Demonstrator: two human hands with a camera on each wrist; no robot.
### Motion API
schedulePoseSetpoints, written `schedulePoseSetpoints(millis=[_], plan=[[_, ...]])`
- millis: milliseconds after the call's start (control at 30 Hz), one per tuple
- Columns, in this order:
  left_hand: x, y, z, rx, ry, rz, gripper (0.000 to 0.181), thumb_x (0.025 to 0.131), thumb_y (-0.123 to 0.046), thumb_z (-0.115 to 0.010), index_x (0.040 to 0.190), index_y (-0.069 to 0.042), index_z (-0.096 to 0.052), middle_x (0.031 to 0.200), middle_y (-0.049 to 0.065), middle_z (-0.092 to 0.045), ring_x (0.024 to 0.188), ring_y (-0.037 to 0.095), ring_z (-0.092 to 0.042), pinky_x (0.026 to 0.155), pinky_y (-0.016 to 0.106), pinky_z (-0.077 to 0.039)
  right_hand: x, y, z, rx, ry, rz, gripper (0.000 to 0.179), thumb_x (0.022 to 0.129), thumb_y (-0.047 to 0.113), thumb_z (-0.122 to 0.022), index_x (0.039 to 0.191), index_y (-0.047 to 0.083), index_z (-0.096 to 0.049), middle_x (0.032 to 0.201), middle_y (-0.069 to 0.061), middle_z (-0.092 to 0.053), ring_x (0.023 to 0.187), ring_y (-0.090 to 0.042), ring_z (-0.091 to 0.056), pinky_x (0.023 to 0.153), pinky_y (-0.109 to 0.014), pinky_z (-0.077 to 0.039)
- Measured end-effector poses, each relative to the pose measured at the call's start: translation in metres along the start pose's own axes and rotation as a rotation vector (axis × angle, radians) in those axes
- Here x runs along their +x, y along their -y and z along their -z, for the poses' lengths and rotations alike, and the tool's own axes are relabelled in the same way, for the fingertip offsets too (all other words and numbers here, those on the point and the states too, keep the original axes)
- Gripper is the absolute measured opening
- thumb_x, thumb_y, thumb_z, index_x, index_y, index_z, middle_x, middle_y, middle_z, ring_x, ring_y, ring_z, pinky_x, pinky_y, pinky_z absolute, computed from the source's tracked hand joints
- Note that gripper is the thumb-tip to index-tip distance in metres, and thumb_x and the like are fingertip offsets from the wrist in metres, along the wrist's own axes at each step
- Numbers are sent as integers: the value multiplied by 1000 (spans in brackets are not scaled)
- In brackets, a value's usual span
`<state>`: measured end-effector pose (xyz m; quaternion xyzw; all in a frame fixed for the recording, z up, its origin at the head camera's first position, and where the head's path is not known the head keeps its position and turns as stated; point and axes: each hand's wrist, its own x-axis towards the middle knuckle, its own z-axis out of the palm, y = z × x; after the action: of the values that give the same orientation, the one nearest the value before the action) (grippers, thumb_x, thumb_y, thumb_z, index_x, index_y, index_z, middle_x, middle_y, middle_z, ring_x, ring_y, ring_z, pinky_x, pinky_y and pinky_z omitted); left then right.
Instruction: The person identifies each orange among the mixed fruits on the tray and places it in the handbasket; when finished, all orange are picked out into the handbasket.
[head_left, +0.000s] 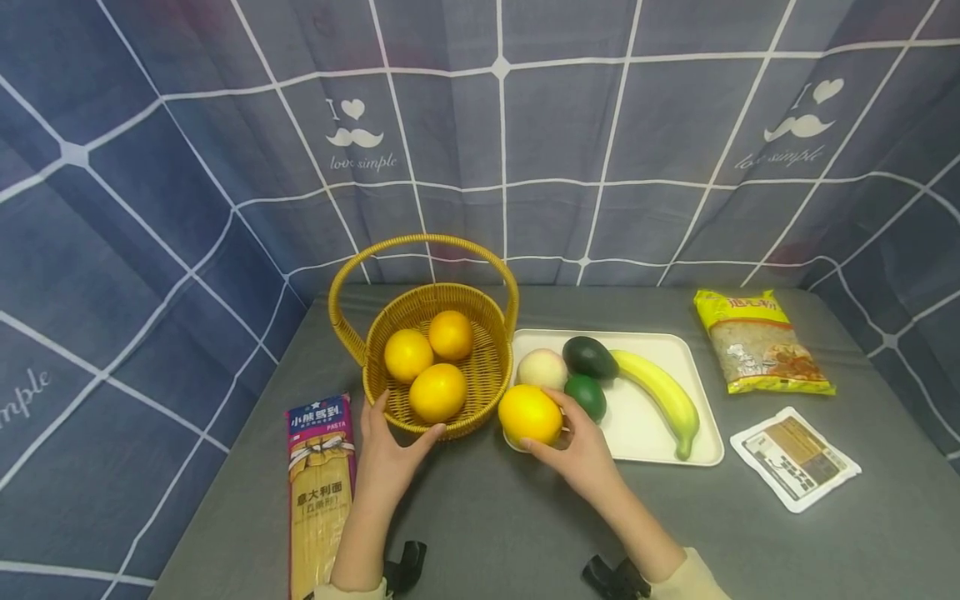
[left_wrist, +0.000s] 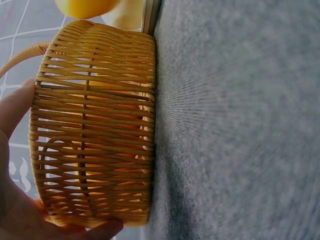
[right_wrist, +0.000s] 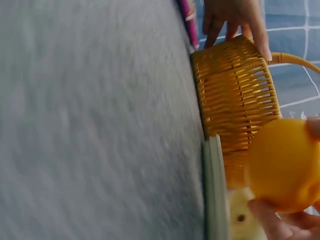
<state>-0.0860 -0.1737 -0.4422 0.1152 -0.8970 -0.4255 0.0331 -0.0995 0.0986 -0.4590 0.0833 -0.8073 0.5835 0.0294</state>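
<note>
My right hand [head_left: 581,446] holds a yellow-orange orange [head_left: 529,415] between thumb and fingers. It is above the front left corner of a white tray [head_left: 637,442], just right of a woven basket [head_left: 491,392]. Inside the basket lie three similar oranges [head_left: 438,392]. The left hand [head_left: 390,462] grips the basket's front left side, its thumb on the rim and its fingers round the side. In the left wrist view, the basket's woven wall [left_wrist: 95,125] fills the span between thumb and fingers. The right wrist view shows the held orange [right_wrist: 282,165] beside the basket.
On the tray are a pale peach [head_left: 542,368], a dark green avocado [head_left: 589,358], a green fruit [head_left: 587,397] and a banana [head_left: 663,396]. A pasta pack [head_left: 321,492] lies left. At right lie a yellow bag [head_left: 765,343] and a white packet [head_left: 795,458].
</note>
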Motion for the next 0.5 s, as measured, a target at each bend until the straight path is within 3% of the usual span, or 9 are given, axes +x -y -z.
schedulePoseSetpoints(millis=[233,500], plan=[[-1,0,0,-2,-7,2,107,77,-62,-70,153,-10,-16,157,25,0,139,49,-15,104,64,-24,3,27,6,92,23,-18,76,74,18,-85,140,16,-47,135,-8,-50,116,-26,-55,93,-44,-47],[-1,0,-1,-2,-9,-5,106,77,-62,-70,152,-9,-17,157,26,0,139,49,-16,104,64,-25,30,43,-6,139,23,61,73,75,15,-84,139,16,-49,135,-5,-48,112,-26,-56,94,-45,-46]])
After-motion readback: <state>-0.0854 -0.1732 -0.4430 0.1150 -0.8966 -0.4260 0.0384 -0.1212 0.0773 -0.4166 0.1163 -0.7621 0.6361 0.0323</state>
